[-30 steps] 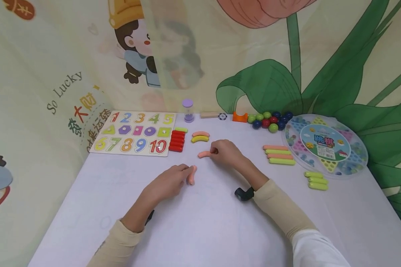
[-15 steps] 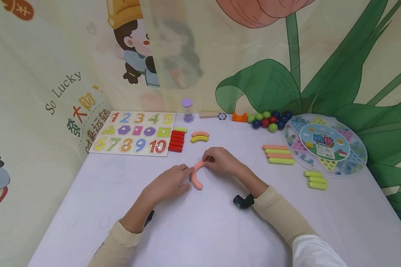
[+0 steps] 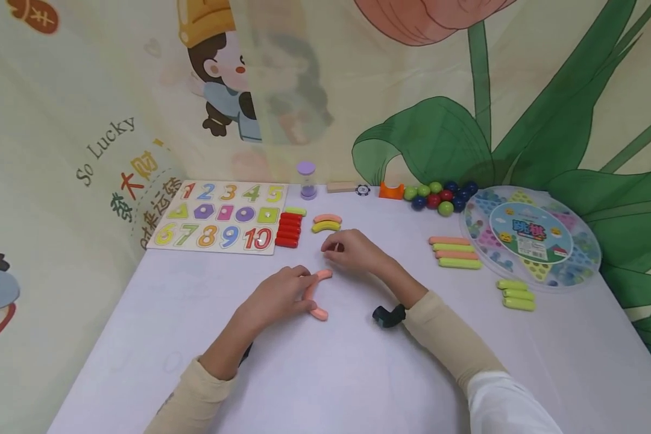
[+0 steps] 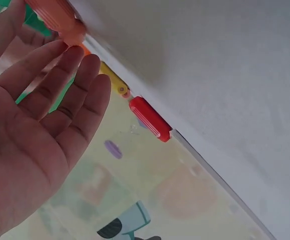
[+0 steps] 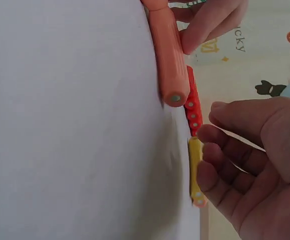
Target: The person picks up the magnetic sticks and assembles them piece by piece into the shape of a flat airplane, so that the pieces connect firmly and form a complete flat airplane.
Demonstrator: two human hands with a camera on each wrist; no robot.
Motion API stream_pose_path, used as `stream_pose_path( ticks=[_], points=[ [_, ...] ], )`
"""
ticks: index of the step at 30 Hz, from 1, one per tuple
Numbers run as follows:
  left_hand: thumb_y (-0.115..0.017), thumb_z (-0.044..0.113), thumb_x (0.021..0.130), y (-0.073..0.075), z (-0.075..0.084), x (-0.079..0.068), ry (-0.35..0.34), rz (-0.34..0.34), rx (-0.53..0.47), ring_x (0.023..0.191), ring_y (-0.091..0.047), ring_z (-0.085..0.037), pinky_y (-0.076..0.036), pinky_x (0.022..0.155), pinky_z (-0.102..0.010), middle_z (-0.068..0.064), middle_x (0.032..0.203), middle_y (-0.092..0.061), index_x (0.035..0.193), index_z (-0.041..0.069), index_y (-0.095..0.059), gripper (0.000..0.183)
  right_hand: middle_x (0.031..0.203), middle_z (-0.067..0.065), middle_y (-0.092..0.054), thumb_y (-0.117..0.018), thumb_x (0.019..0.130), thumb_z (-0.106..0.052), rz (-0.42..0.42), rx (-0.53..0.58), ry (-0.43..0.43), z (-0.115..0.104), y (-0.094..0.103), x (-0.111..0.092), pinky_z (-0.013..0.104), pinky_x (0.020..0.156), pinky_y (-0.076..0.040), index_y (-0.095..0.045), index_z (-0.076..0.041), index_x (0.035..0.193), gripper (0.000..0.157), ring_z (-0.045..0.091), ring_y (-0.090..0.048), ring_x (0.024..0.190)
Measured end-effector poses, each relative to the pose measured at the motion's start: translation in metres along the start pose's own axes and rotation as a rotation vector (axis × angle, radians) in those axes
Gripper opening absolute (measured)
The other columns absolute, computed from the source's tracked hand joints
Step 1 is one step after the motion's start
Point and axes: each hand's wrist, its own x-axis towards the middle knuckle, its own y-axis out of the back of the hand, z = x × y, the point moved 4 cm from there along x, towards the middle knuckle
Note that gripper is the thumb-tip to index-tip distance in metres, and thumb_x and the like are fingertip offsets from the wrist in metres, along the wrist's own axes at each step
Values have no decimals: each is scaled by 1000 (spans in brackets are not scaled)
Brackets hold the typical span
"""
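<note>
The left hand (image 3: 279, 295) pinched the pink curved stick (image 5: 170, 62) on or just above the table (image 3: 352, 367), thumb on one side and fingers on the other, probably to steady it. The right hand (image 3: 358, 250) hung near its far end, fingers loosely bent, gripping nothing. Red sticks (image 3: 289, 230) lay side by side, presumably sorted by colour. Half a second earlier the right hand had been at that end; now they stood apart, the stick slightly closer in.
</note>
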Motion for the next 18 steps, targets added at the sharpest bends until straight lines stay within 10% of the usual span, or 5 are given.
stream_pose_path(
  ticks=[10, 18],
  points=[
    [-75, 33, 73, -3, 3, 1, 5, -1, -21, 76, -45, -13, -42, 65, -27, 3, 85, -50, 84, 14, -62, 25, 99, -4, -60, -61, 86, -21, -122, -361, 111, -40, -27, 59, 24, 80, -43, -64, -17, 115, 29, 9, -50, 87],
    [-74, 25, 74, 0, 3, 1, 3, 20, -11, 75, -46, -11, -42, 64, -25, 6, 84, -50, 80, 16, -59, 18, 70, -10, -55, -66, 82, -21, -61, -326, 63, -37, -27, 57, 18, 65, -43, -68, -18, 74, 8, 8, -49, 69]
  ],
)
